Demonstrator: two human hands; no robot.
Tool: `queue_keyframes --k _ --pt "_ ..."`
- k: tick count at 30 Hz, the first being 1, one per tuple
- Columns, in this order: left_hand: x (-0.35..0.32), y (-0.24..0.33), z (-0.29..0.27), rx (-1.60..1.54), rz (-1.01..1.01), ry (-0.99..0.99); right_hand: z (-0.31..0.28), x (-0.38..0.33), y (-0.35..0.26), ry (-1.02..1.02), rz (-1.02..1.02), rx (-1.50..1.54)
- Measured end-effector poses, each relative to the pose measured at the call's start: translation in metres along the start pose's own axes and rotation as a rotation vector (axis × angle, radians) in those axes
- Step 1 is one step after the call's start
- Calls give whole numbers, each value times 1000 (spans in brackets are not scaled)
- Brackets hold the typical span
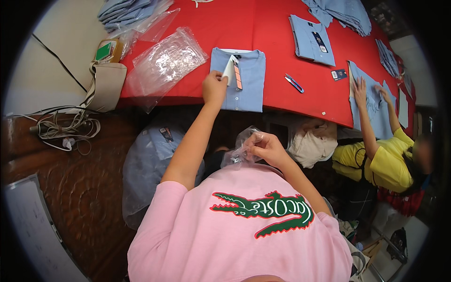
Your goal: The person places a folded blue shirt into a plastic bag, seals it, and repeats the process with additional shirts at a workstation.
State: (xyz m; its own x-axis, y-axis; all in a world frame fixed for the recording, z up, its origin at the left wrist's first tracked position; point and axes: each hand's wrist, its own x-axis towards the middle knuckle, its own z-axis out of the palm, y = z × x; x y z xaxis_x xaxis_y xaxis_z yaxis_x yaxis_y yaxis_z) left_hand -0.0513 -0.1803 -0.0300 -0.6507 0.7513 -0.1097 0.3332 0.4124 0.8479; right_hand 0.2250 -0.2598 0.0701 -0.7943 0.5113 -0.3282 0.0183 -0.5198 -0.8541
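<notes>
A folded light-blue shirt lies on the red-covered table in front of me, its collar toward the far side. My left hand is closed on a white paper tag lifted at an angle over the shirt's front. Beside that tag, a narrow strip with orange blocks rests on the shirt. My right hand, held low between my body and the table edge, grips a crumpled clear plastic bag. The right fingertips are pinched together on the film.
Clear plastic bags lie left of the shirt. Small scissors, a dark tag and another folded shirt are to the right. A co-worker in yellow handles a blue shirt. A large bagged bundle sits below the table.
</notes>
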Motion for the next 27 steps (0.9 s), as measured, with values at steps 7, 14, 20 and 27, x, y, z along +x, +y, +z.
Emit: queue_keyframes --k 7,14,20,27 --pt "-20 34 -11 413 802 63 -23 -24 -10 325 -69 -277" --pt "-34 21 25 218 523 -175 -37 -27 9 360 -132 -342" --pt "-25 48 59 624 575 0 -49 -11 13 334 -89 -244" --pt "-29 51 52 384 417 -80 -41 -6 0 365 -101 -329"
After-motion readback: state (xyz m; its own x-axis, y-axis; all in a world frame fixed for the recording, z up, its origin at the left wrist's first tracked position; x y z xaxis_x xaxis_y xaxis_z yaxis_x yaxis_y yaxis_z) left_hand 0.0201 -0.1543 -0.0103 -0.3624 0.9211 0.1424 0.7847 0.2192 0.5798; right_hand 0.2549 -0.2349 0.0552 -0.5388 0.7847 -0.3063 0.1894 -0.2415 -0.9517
